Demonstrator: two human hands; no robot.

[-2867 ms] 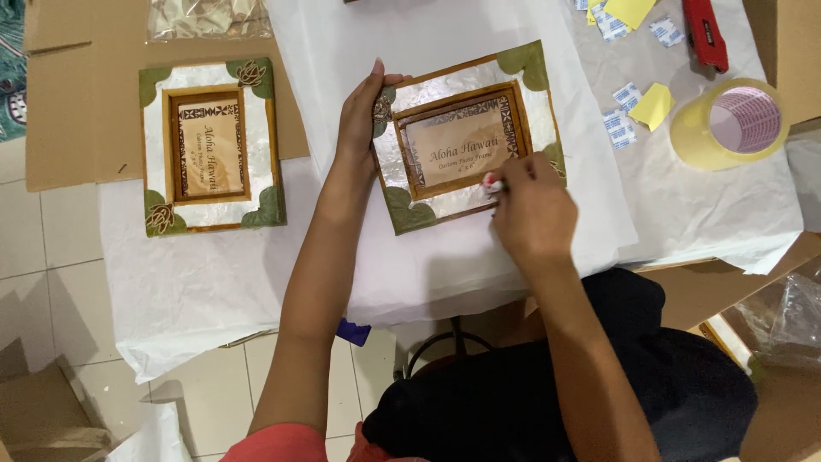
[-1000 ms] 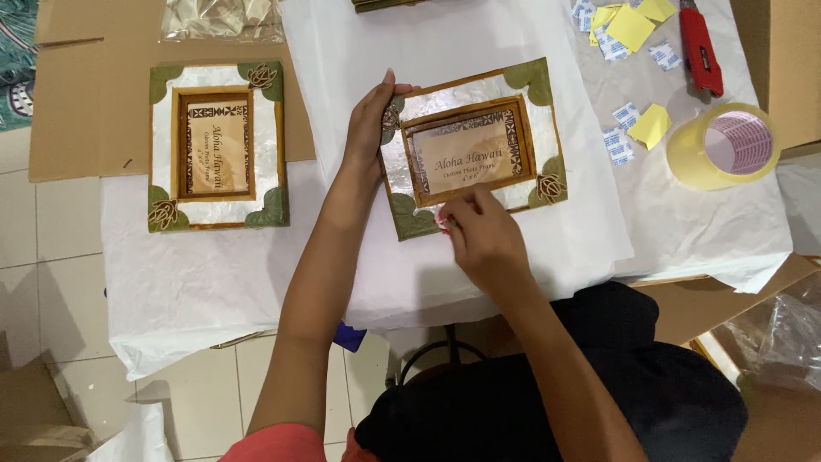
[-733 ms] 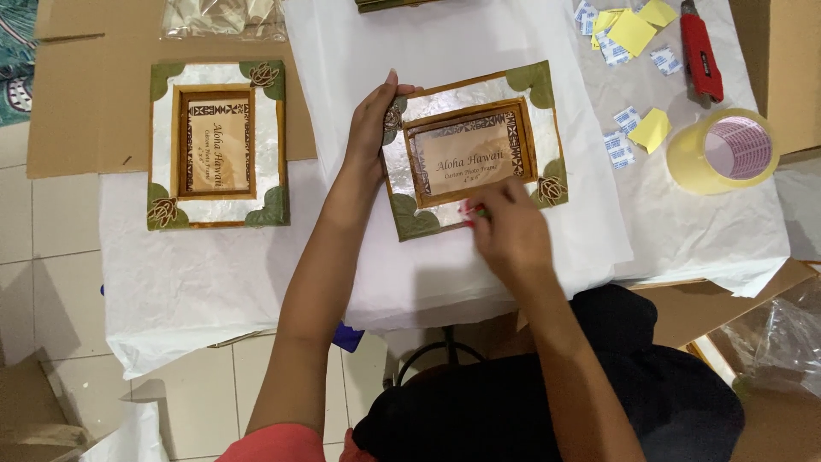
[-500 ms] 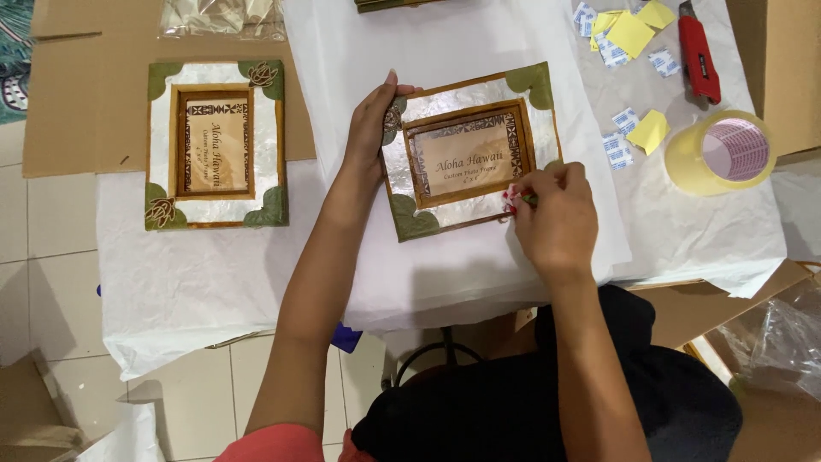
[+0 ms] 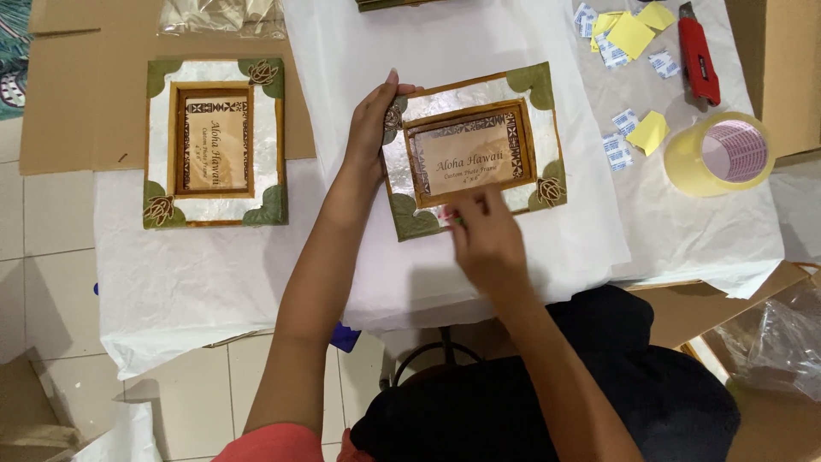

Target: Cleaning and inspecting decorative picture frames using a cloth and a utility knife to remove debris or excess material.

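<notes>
At the near edge of the table, the right hand (image 5: 489,241) rests on the lower rim of a photo frame (image 5: 472,147), its fingers (image 5: 469,205) curled and blurred; whether they pinch anything I cannot tell. The frame lies flat on white paper (image 5: 479,274) near the middle of the table, turned slightly askew. The left hand (image 5: 376,120) grips its left edge, fingers over the top, thumb underneath. The frame looks stiff and fairly light, with a glossy shell-like face and small raised turtle ornaments at two corners, so it is likely fragile there; the plain edges are the safer hold. Toward the left edge lies a second frame (image 5: 215,142) on cardboard (image 5: 81,94). Toward the far right corner sit a tape roll (image 5: 718,156), yellow and white paper bits (image 5: 631,34) and a red cutter (image 5: 698,56).
</notes>
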